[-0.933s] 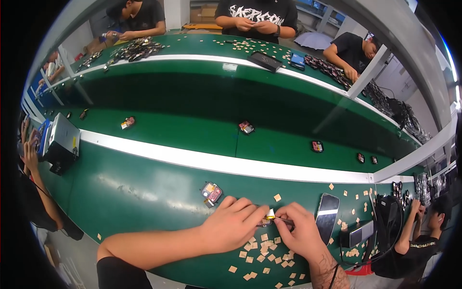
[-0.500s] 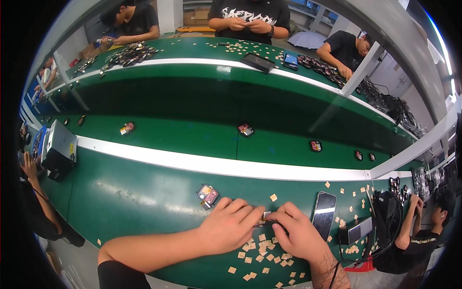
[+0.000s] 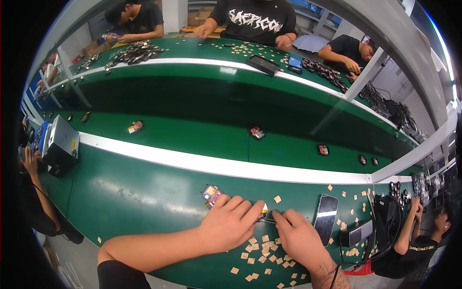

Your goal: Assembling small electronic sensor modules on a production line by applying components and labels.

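My left hand is closed on a small electronic device, of which only a yellow and white piece shows past the fingertips. My right hand pinches thin metal tweezers whose tips reach the device beside my left fingers. Most of the device is hidden under the left hand. Just beyond the left knuckles, on the green bench, lies another opened device with a dark case and a pink and white inside. Small tan square pads are scattered between and below my hands.
A phone lies right of my right hand, near a grey box-shaped device with a cable. Beyond a white rail, a green belt carries spaced devices. Co-workers sit across and at both sides. A metal box stands far left.
My right hand has drawn back slightly from the left, showing the tweezers. The belt's devices have shifted right. The person across has moved their hands apart. The view has shifted a little.
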### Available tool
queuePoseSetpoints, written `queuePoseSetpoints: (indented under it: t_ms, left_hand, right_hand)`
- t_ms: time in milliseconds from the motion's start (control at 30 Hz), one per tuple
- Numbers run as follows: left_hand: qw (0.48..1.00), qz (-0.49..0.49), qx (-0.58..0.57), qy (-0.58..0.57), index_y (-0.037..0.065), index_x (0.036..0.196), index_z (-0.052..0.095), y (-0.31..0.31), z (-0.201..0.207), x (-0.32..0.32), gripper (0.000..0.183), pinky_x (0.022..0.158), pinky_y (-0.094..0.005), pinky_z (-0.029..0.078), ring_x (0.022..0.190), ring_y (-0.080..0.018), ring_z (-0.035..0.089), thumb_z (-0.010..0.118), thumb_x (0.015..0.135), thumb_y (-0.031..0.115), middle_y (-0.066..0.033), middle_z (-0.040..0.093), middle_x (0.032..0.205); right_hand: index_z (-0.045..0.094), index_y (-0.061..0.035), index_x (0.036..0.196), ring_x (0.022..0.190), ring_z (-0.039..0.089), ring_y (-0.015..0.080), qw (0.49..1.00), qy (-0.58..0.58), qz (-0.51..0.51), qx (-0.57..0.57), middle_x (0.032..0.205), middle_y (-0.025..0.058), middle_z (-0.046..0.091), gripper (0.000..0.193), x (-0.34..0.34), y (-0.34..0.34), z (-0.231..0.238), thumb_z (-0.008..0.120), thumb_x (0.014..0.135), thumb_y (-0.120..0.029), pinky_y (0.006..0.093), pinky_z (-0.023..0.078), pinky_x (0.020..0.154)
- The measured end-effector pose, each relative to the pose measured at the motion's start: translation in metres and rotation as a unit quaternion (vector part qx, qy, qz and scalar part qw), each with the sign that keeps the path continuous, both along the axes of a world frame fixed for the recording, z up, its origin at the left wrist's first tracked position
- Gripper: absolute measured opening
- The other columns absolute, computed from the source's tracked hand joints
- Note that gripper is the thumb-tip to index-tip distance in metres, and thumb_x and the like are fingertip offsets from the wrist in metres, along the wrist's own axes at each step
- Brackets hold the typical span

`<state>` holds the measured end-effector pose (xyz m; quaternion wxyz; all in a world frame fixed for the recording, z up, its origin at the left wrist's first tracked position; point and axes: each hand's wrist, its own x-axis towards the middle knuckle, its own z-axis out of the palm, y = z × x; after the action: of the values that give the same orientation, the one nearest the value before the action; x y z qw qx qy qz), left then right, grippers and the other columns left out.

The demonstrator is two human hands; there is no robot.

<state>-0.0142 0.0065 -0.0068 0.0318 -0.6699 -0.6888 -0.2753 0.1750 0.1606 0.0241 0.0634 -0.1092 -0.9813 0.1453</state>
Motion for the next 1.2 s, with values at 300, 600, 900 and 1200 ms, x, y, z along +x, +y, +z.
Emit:
queuePoseSetpoints:
  t_ms: [300, 600, 900, 1200]
  left_hand:
    - [1.0, 0.005, -0.008, 0.006, 0.002, 0.138, 0.062, -0.002, 0.0, 0.001, 0.061, 0.083, -0.0402, 0.041, 0.097, -0.0231, 0.062, 0.079, 0.082, 0.019, -0.0048, 0.067, 0.101]
    - [1.0, -0.002, -0.016, -0.007, 0.002, 0.138, 0.062, -0.002, 0.002, 0.0, 0.061, 0.083, -0.0402, 0.041, 0.098, -0.0238, 0.063, 0.08, 0.083, 0.02, -0.005, 0.067, 0.103]
    - [0.997, -0.063, -0.025, -0.025, 0.006, 0.135, 0.063, 0.0, -0.003, 0.0, 0.052, 0.09, -0.0403, 0.044, 0.105, -0.0243, 0.065, 0.079, 0.087, 0.019, -0.0061, 0.071, 0.112]
    - [0.992, -0.073, -0.065, -0.086, 0.01, 0.129, 0.065, 0.001, 0.0, -0.002, 0.048, 0.091, -0.0407, 0.044, 0.111, -0.0241, 0.063, 0.081, 0.085, 0.019, -0.0037, 0.07, 0.118]
  right_hand:
    - [0.076, -0.0016, 0.121, 0.091, 0.063, 0.0231, 0.993, 0.048, 0.022, 0.109, 0.103, 0.0045, 0.062, 0.041, -0.008, -0.007, 0.0, 0.068, 0.081, -0.004, 0.0347, 0.056, 0.074]
    - [0.074, -0.0032, 0.118, 0.085, 0.068, 0.0267, 0.994, 0.098, -0.037, 0.024, 0.1, 0.0091, 0.062, 0.032, -0.008, -0.003, -0.018, 0.07, 0.086, -0.002, 0.0391, 0.057, 0.071]
    - [0.069, -0.0072, 0.12, 0.088, 0.075, 0.0337, 0.97, 0.089, -0.06, -0.217, 0.104, 0.0123, 0.069, 0.026, -0.019, 0.009, -0.012, 0.075, 0.095, -0.01, 0.039, 0.061, 0.073]
    - [0.073, -0.0017, 0.113, 0.076, 0.069, 0.021, 0.95, 0.078, -0.039, -0.3, 0.096, 0.0104, 0.069, 0.018, -0.015, 0.016, -0.011, 0.074, 0.095, -0.001, 0.0312, 0.054, 0.066]
